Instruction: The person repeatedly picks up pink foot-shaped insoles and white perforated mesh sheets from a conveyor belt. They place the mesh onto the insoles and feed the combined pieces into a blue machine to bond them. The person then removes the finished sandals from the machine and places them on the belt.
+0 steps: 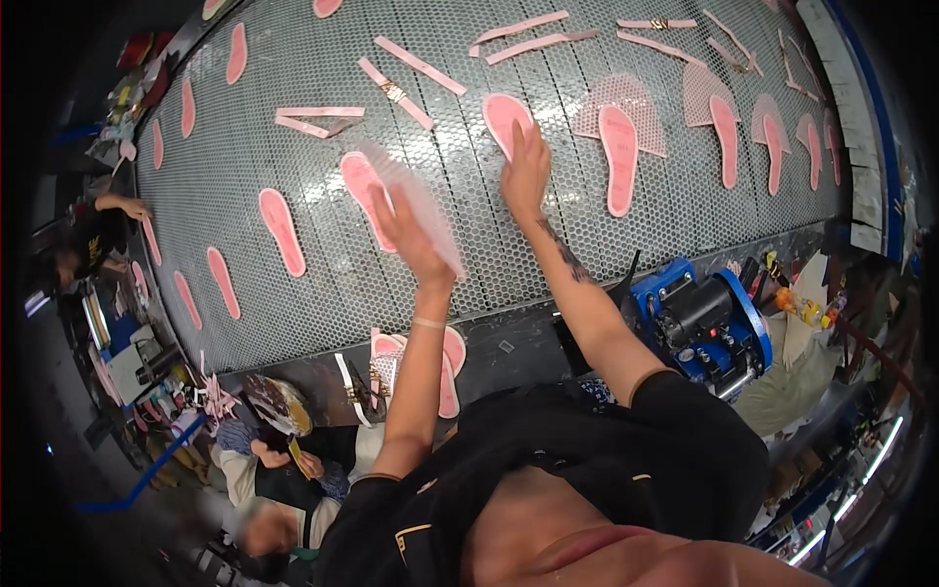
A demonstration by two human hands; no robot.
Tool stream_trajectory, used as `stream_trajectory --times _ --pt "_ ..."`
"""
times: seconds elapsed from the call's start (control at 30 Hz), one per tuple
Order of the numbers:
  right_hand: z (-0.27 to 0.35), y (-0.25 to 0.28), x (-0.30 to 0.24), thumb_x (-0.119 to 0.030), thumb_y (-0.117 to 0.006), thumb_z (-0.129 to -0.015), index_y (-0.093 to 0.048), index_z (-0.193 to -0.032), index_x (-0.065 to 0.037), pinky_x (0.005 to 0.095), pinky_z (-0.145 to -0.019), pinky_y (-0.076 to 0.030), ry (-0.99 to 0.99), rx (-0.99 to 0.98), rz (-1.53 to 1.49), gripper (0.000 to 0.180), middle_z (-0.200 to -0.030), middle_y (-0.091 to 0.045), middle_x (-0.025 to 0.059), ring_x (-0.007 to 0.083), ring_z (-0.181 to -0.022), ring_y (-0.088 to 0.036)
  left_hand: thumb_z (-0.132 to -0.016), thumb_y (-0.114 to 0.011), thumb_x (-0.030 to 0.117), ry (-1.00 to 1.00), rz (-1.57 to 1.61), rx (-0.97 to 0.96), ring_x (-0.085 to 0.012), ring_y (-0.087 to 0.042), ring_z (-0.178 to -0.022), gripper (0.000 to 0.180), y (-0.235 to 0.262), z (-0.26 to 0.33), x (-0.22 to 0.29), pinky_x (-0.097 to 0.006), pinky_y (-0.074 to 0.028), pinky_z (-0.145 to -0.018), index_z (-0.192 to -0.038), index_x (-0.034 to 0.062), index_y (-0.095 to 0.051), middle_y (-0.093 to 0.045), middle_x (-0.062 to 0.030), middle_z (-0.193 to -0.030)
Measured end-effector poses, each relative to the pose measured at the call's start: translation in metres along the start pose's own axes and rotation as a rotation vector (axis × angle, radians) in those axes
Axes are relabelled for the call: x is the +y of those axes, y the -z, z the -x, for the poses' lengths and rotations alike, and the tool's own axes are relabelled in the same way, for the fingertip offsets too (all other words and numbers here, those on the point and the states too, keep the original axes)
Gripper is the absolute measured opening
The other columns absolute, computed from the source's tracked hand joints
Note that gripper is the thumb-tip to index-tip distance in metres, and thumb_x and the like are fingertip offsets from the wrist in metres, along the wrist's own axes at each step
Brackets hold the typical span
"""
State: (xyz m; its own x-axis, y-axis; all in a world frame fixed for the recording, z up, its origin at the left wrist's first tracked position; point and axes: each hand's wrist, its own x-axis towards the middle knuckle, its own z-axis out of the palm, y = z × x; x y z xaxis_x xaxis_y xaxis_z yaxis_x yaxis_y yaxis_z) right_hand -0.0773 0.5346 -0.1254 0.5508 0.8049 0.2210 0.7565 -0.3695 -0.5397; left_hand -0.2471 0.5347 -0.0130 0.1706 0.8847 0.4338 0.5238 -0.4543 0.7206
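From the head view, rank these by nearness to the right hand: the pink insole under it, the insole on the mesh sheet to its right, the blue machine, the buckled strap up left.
From the right hand:
1. Pink insole, under the fingers, touching.
2. Insole on the mesh sheet, just right.
3. Buckled strap, up and left.
4. Blue machine, lower right, off the belt.

Pink straps (421, 65) are laid across the mesh belt (293, 117) (perforated metal). A blue machine (704, 323) is mounted at its near edge.
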Motion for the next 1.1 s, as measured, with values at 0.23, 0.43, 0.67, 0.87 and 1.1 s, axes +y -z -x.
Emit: stream_trajectory --times 0.23,0.43,0.67,0.87,1.1 --pt "0.103 0.134 0.022 0.000 -0.063 -0.072 -0.048 -0.135 -0.008 0.0482 -0.108 -0.029 -0.309 -0.050 -0.105 0.066 -0.145 -0.031 0.0263 0.0440 -0.130 -0.033 -0.074 -0.065 0.014 0.049 -0.383 -0.592 -0.0413 -0.021 -0.140 0.077 -0.121 0.018 -0.033 -0.058 -0.017 -0.112 -0.142 -0.0005 -0.032 -0.023 -0.0259 -0.150" --pt "0.108 0.220 -0.040 -0.005 -0.067 -0.081 -0.059 -0.129 -0.009 0.0430 -0.104 -0.034 -0.175 0.133 -0.416 0.049 -0.146 -0.034 0.0195 0.0358 -0.131 -0.034 -0.073 -0.060 0.007 -0.027 -0.148 -0.521 -0.0434 -0.023 -0.138 0.078 -0.046 0.062 0.007 -0.056 -0.017 -0.113 -0.144 -0.0012 -0.028 -0.025 -0.0275 -0.147" --pt "0.077 0.123 -0.065 -0.013 -0.072 -0.079 -0.057 -0.129 -0.009 0.0493 -0.104 -0.032 0.123 0.205 -0.155 0.052 -0.144 -0.036 0.0219 0.0414 -0.129 -0.034 -0.075 -0.059 0.008 0.121 -0.157 -0.402 -0.0444 -0.026 -0.134 0.075 0.068 0.142 0.015 -0.053 -0.019 -0.113 -0.142 -0.0037 -0.028 -0.027 -0.0279 -0.145" --pt "0.187 0.101 -0.039 -0.022 -0.067 -0.085 -0.053 -0.131 -0.008 0.0445 -0.100 -0.039 0.038 -0.026 -0.238 0.050 -0.136 -0.048 0.0217 0.0365 -0.121 -0.047 -0.075 -0.060 0.009 0.118 -0.083 -0.422 -0.0444 -0.029 -0.133 0.075 0.107 0.174 0.014 -0.048 -0.022 -0.113 -0.142 -0.0043 -0.028 -0.032 -0.0280 -0.142" --pt "0.365 0.239 0.020 -0.015 -0.059 -0.090 -0.067 -0.109 -0.001 0.0323 -0.072 -0.054 -0.089 -0.650 -0.499 0.025 -0.087 -0.071 0.0115 0.0195 -0.076 -0.070 -0.076 -0.058 0.006 -0.028 0.145 -0.539 -0.0431 -0.033 -0.132 0.071 0.079 0.227 0.043 -0.045 -0.027 -0.112 -0.141 -0.0056 -0.030 -0.036 -0.0286 -0.139"
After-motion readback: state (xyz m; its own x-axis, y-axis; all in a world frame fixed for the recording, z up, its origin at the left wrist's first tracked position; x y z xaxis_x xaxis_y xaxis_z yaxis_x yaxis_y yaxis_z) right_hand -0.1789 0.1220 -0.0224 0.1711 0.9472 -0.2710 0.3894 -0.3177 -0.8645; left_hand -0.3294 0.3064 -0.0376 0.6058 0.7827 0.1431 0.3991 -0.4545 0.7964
